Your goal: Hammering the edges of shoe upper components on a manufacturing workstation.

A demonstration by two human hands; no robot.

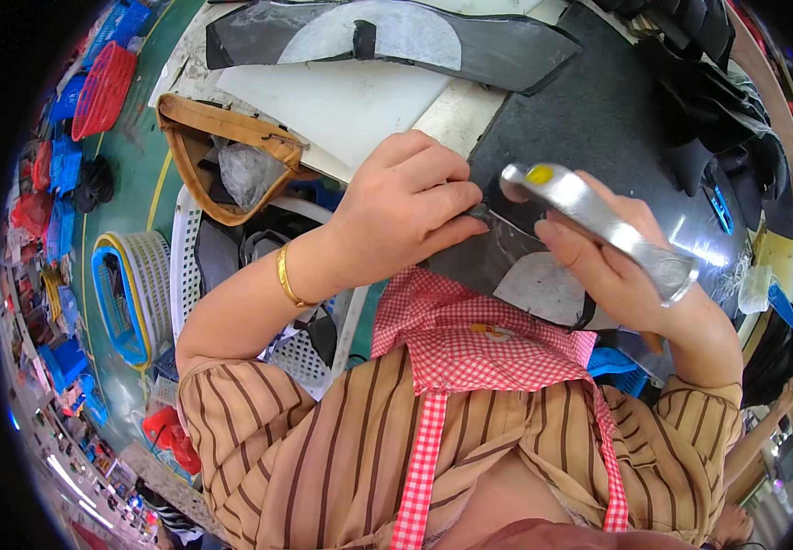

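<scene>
My right hand (pixel 621 247) is closed around a hammer (pixel 589 215) with a shiny metal head, raised over the dark work surface. The head spans from a rounded end on the left to a flat, flared end on the right. Below it lies a dark, leather-like piece (pixel 474 257) with a pale whitish patch (pixel 547 286), partly covered by my hands and the apron. My left hand (pixel 415 202) is curled with its fingertips pressed at this piece's far edge. A similar dark curved panel (pixel 525 57) with a pale half-round patch lies across the far side of the table.
A brown bag-like container (pixel 222 115) with clear plastic hangs at the table's left edge, above a white basket (pixel 185 247) of dark scraps. Blue snips (pixel 718 202) and black pieces (pixel 708 101) lie on the right. Another person's hand (pixel 788 394) shows at far right.
</scene>
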